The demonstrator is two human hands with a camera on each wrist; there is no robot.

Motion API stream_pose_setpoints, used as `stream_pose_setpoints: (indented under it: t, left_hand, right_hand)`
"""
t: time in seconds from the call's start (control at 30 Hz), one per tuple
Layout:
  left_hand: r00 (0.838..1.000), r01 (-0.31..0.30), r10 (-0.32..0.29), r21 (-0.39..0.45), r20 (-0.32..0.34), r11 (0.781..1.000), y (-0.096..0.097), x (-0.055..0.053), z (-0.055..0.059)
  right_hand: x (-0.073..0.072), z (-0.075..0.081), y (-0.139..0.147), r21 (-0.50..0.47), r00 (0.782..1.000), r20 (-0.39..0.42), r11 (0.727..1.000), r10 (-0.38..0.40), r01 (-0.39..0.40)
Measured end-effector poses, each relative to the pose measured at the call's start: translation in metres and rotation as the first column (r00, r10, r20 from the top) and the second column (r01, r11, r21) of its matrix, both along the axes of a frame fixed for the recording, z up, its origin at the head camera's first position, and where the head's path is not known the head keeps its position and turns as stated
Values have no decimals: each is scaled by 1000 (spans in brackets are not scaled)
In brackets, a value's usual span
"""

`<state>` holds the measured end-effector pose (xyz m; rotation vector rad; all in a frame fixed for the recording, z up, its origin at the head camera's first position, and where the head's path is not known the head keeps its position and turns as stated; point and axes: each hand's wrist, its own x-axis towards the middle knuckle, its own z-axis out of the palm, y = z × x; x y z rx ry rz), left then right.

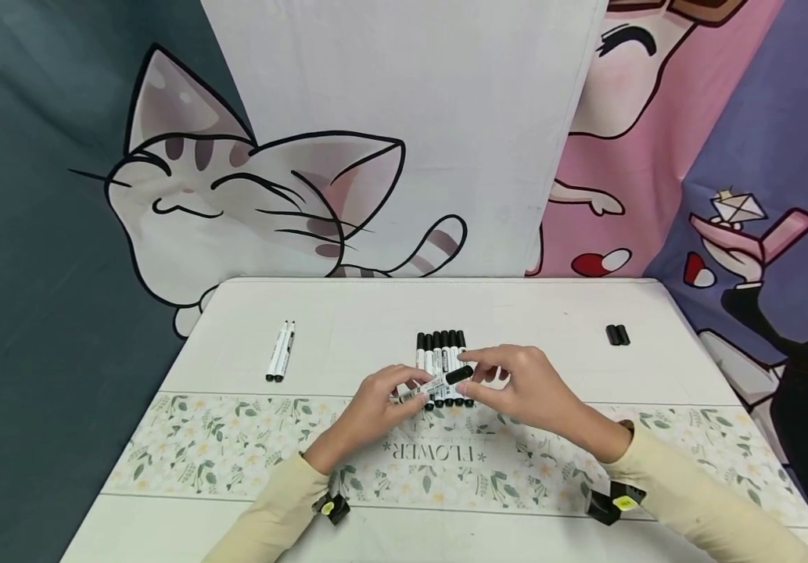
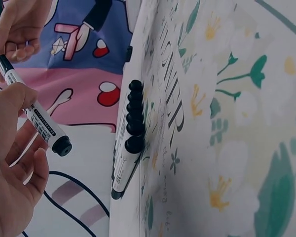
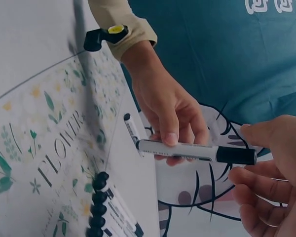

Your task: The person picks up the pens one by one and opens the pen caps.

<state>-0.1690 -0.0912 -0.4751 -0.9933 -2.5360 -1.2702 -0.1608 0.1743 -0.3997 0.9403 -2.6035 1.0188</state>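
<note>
The marker [image 3: 190, 150] you have raised over the table [image 1: 516, 313] wears its black cap [image 3: 236, 155]; your left hand [image 1: 386, 395] pinches its barrel. Your right hand [image 1: 526, 387] has thumb and fingers parted around the cap, gripping nothing. The row of markers [image 1: 444, 358] beneath is capped. Uncapping seems done only for two bare-tipped markers [image 1: 278, 349] far left, matching two loose caps [image 1: 612, 335] far right.

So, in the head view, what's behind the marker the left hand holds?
Behind the held marker is a row of capped markers; black caps and some ends show. The marker and left hand hide parts of their barrels.
</note>
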Motion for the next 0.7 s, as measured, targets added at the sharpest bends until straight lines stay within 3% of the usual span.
stream_pose_setpoints:
  t: [0.37, 0.7]
  left_hand:
    - [1000, 18, -18, -18, 3, 1000, 3, 5, -2]
    - [998, 24, -23, 19, -67, 1000, 6, 6, 0]
  right_hand:
    - [4, -4, -6, 54, 997, -81, 999, 13, -9]
    - [7, -2, -8, 36, 999, -42, 999, 10, -8]
